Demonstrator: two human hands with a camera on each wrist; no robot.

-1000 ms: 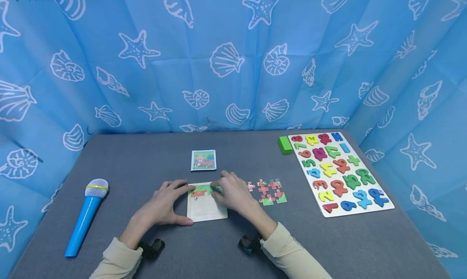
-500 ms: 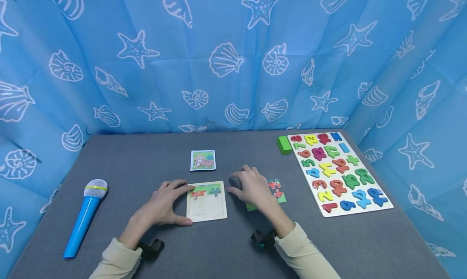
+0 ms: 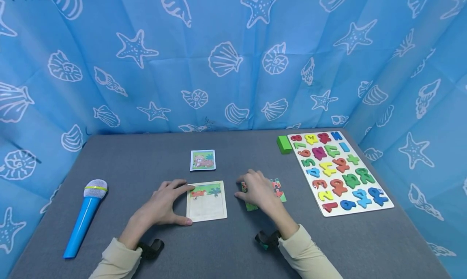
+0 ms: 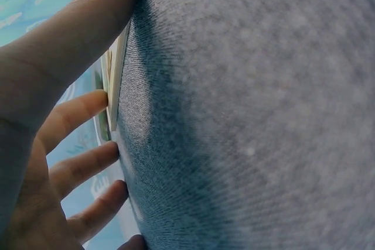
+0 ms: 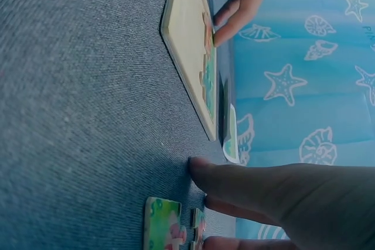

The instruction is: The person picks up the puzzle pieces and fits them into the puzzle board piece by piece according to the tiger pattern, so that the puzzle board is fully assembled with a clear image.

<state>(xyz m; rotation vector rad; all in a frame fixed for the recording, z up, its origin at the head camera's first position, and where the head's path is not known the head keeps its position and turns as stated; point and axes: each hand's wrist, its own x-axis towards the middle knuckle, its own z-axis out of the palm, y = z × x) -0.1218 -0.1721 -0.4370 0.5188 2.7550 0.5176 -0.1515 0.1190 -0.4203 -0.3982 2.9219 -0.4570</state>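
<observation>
A square wooden puzzle tray [image 3: 206, 211] lies mid-table with a strip of joined jigsaw pieces [image 3: 206, 189] along its far edge. My left hand [image 3: 160, 204] steadies its left side, the index finger at the far corner and the thumb at the near one. To the tray's right, my right hand [image 3: 258, 192] hovers low over loose jigsaw pieces [image 3: 278, 189], thumb and fingers spread and covering some of them. In the right wrist view a green and pink jigsaw piece [image 5: 163, 225] lies close to the thumb, which reaches the cloth.
Behind the tray lies a small picture card [image 3: 203, 160] of an animal. A blue toy microphone [image 3: 85, 218] is at the left. On the right are a green block [image 3: 284, 145] and a white number board [image 3: 310, 181]. A blue shell-print curtain [image 3: 233, 68] hangs behind.
My right hand has left the tray's far right corner and moved right to the loose pieces. The strip in the tray now shows out to the right edge. My left hand stays put.
</observation>
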